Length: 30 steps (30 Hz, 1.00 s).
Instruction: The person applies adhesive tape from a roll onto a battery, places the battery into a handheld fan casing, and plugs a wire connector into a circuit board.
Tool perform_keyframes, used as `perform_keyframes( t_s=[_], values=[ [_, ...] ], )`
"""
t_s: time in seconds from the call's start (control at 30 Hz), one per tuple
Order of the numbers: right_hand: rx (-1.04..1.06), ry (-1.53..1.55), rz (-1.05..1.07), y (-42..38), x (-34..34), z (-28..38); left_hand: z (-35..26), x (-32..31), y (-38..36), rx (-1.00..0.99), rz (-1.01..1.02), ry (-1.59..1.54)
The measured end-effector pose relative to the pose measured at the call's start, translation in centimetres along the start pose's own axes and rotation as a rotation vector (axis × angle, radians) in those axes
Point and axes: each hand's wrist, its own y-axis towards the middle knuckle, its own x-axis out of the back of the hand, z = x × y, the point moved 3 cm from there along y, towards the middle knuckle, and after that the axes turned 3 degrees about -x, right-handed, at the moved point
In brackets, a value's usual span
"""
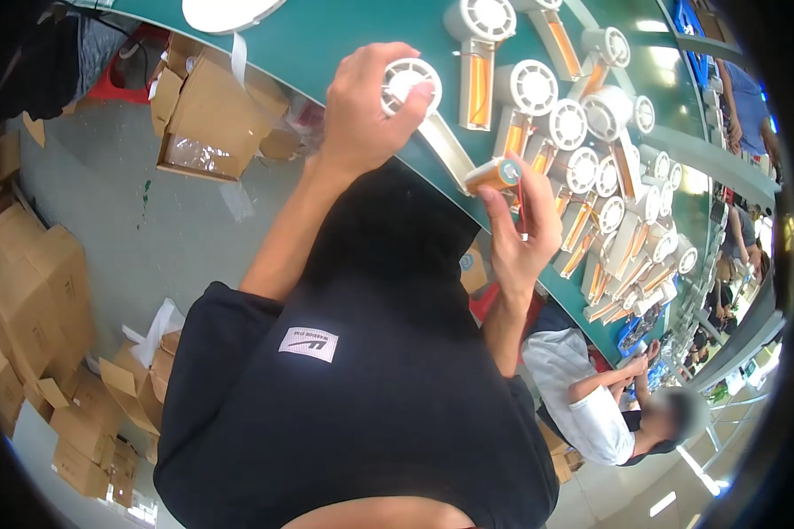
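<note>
My left hand (362,119) is wrapped round the round, slotted head of a white handheld fan housing (448,150), thumb across its face. The housing's hollow handle slants down to the right, its open channel facing up. At the handle's lower end, my right hand (528,225) pinches an orange cylindrical battery (494,176) between thumb and fingers. One end of the battery shows a pale round face, and a thin red wire hangs from it along my fingers. The battery overlaps the end of the handle in this view.
Many similar white fan housings (534,86) with orange strips in their handles cover the green table (353,40) to the right. A white disc (229,12) lies at its edge. Cardboard boxes (207,115) stand on the floor at left. A person in a white sleeve (582,397) sits further along.
</note>
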Motion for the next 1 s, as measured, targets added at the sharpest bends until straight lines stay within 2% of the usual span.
perform_keyframes(
  t_s=[0.37, 0.57, 0.77, 0.87, 1.0],
  values=[
    [0.106, -0.215, 0.174, 1.3, -1.1, 1.4, -0.1, 0.2, 0.3, -0.055, 0.015, -0.039],
    [0.215, -0.467, 0.286, 2.4, -2.3, 2.0, -0.1, 0.2, 0.4, -0.064, 0.017, -0.04],
    [0.235, -0.598, 0.34, 3.1, -2.8, 1.9, -0.1, 0.2, 0.4, -0.079, 0.008, -0.028],
    [0.336, -0.871, 0.374, 2.6, -2.9, 2.5, -0.2, 0.1, 0.4, -0.067, 0.02, -0.022],
    [0.266, -0.848, 0.447, 2.0, -2.6, 2.5, -0.7, 0.3, 0.5, 0.008, 0.072, -0.063]
  ],
)
